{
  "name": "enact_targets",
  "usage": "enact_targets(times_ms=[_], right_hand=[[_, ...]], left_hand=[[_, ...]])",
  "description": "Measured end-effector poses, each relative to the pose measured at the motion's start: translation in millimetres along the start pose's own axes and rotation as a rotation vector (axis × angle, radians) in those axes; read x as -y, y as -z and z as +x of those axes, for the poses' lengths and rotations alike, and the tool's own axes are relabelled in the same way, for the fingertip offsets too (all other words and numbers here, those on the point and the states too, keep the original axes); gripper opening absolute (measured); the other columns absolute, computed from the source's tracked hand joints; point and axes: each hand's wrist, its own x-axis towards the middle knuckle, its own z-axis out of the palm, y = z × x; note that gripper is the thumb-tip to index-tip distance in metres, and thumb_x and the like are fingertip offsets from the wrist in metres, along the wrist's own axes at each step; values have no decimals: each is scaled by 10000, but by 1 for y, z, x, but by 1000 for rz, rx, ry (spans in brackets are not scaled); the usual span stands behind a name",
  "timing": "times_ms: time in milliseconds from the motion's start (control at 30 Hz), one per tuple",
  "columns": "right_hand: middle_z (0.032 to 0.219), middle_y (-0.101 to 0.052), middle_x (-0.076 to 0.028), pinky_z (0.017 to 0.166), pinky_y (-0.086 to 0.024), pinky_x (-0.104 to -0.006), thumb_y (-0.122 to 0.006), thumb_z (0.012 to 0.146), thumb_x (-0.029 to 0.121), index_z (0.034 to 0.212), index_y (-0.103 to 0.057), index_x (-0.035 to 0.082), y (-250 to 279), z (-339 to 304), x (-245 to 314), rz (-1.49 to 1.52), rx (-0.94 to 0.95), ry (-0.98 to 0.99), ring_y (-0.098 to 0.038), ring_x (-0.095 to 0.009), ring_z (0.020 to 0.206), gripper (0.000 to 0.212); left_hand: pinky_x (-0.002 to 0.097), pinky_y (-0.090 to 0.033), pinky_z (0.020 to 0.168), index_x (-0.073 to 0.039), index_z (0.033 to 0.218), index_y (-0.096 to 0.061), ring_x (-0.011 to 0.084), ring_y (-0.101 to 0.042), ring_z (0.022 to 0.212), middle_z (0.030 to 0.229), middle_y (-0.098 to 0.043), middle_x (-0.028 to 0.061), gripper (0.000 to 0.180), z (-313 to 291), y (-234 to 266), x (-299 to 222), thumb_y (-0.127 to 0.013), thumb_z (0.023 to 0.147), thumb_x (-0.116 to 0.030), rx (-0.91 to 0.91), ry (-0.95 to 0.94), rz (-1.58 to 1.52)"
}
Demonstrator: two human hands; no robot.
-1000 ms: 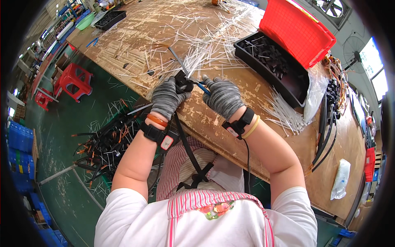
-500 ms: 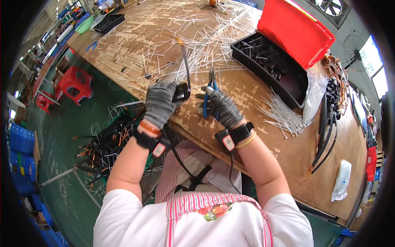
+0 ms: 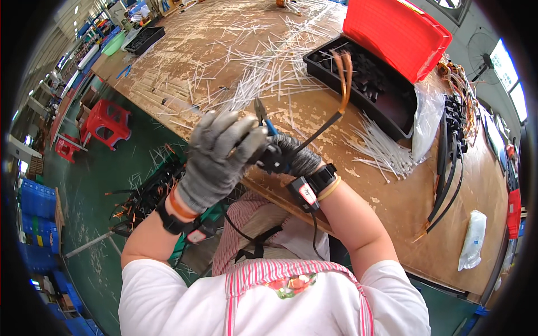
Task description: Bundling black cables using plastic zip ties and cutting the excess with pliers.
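Note:
A black plastic part with a black-sleeved cable (image 3: 320, 133) lies between my gloved hands, the cable's orange-copper wire ends rising to the right. My left hand (image 3: 219, 154) has its thumb and fingertips against the black part (image 3: 271, 159), gripping it from the left. My right hand (image 3: 301, 155) is closed around blue-handled cutting pliers (image 3: 269, 124), jaws pointing up and left. The black part and left hand partly cover the pliers' handles. White cable ties (image 3: 260, 84) lie scattered on the table beyond the pliers' tips.
A black tray (image 3: 400, 115) of small black parts stands at the right, beside a red bin (image 3: 395, 33). A bundle of cable ties (image 3: 386, 148) and finished-looking cables (image 3: 445, 162) lie nearby. Left of the table are a crate heaped with cables (image 3: 148, 193) and a red stool (image 3: 106, 123).
The black part has turned and shifted right, so its cable now points right instead of up. My left hand has rolled, showing its back and fingers; the pliers have moved left, tilting left.

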Motion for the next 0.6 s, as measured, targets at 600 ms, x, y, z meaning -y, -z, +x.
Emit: enact_targets(times_ms=[600], right_hand=[[1249,-545,-38,1000,-415,-283,-567,956,27,1352,-449,96,-64,-2,-42,-702,-115,686,-508,-120,1149,419]], left_hand=[[266,-488,872,-35,1211,-489,110,-572,972,1066,-581,40,444,-19,10,-43,-725,836,-48,-108,914,-1116]])
